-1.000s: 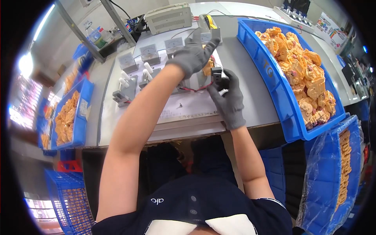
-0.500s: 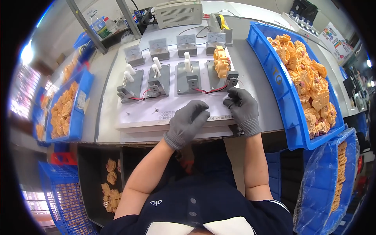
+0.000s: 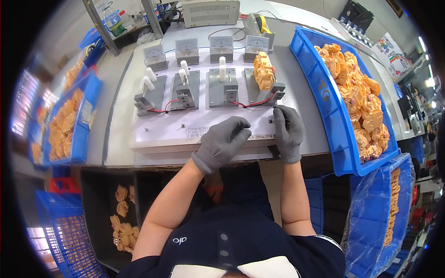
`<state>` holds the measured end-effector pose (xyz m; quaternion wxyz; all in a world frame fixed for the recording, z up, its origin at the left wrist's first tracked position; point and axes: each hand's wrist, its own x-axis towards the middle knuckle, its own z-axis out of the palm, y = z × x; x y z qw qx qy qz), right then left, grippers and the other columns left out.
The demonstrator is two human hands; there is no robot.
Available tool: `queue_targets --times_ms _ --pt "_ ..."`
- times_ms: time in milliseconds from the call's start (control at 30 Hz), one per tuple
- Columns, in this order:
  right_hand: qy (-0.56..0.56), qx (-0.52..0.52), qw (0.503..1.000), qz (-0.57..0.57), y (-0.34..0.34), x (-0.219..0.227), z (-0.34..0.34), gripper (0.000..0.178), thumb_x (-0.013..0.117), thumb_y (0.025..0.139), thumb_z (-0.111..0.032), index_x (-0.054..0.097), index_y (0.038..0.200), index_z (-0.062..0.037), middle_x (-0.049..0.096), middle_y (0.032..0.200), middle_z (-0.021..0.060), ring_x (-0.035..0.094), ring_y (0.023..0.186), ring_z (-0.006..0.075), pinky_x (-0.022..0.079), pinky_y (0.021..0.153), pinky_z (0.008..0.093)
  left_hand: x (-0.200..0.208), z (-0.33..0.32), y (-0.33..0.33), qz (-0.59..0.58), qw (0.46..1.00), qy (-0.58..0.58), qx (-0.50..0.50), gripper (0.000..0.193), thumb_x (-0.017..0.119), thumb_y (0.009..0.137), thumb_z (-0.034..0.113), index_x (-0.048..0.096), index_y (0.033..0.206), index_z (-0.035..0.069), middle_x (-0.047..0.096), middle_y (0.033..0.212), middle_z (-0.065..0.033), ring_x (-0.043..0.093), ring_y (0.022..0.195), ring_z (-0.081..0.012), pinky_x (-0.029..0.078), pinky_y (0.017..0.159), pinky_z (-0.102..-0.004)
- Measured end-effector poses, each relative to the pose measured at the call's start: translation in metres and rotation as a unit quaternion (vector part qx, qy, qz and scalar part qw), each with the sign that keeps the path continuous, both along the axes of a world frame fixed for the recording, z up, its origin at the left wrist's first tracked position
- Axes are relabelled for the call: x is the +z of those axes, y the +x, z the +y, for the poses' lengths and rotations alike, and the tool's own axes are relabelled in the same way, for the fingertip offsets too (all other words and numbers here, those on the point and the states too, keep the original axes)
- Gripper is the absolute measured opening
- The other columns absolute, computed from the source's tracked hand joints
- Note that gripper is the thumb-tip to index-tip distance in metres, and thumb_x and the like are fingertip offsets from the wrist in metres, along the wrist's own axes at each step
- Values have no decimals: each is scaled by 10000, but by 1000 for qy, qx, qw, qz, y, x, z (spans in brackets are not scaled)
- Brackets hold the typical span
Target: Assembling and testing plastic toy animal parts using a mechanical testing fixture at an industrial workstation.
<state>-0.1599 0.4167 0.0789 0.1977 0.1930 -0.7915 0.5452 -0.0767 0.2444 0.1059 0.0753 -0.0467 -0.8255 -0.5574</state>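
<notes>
My left hand (image 3: 222, 142), in a grey glove, hovers over the front of the white board (image 3: 162, 134). Its fingers are loosely curled, the thumb apart from them, with nothing seen in the gap. To the right, my right hand (image 3: 289, 132), also gloved, is half bent beside a small screw (image 3: 271, 121), and I see nothing in it. An orange moulded plastic part (image 3: 263, 71) stands on the rightmost grey fixture (image 3: 259, 95), just beyond that hand. Three similar fixtures to its left hold only white pegs (image 3: 222, 68). Red and black wires (image 3: 250, 104) link the fixtures' front blocks.
Analog meters (image 3: 221, 47) line the board's back, before a beige instrument (image 3: 211, 12). A blue bin (image 3: 331, 106) heaped with orange parts stands at right, another blue bin (image 3: 83, 134) at left. Below the table edge are a black tray (image 3: 99, 217) and a plastic-lined blue crate (image 3: 371, 208).
My right hand has drawn in slightly and turned, uncovering the screw beside it. The left hand keeps nearly the same pose over the board. The whole view has shifted a little.
</notes>
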Motion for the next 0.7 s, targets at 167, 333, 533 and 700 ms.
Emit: queue_targets --times_ms 167,333,533,700 --pt "2 -10 1000 3 1 1 0 158 562 840 -87 624 927 30 611 801 121 588 693 177 456 651 279 -4 1 -2 18 1000 15 0 190 591 843 143 559 965 0 583 780 -63 516 693 -100 441 657 -240" --pt "-19 -1 1000 -16 0 -3 0 162 564 839 -82 623 931 37 611 820 120 586 705 169 457 656 275 -6 1 -2 22 1000 13 1 179 588 843 139 559 955 1 574 770 -59 502 678 -98 434 651 -239" --pt "-7 -11 1000 -15 1 -1 0 162 561 842 -78 621 929 45 610 827 118 584 712 161 459 655 267 -5 2 -2 16 1000 7 5 173 586 842 135 556 947 -1 570 764 -54 489 669 -94 424 632 -238" --pt "-8 -8 1000 -26 1 -1 0 159 561 841 -77 621 928 41 610 829 117 582 707 162 459 656 269 -3 -1 -2 -13 1000 -20 -2 240 580 848 191 563 1015 19 642 875 -133 628 775 -198 496 719 -297"
